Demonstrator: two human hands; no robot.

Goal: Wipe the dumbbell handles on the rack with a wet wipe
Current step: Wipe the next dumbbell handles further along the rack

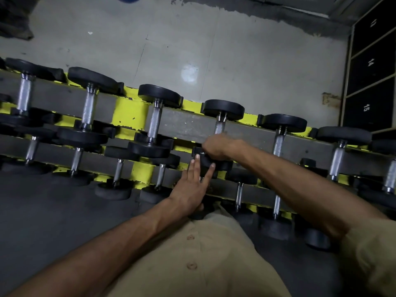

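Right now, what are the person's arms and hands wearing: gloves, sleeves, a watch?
No gloves: the left hand and right hand are bare, with no ring or watch visible. Both forearms are bare. A beige sleeve ends near the right elbow, matching the beige buttoned shirt. No left sleeve is in view.

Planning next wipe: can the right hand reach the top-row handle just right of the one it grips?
Probably yes: that handle shows bare, one slot over from the right hand.
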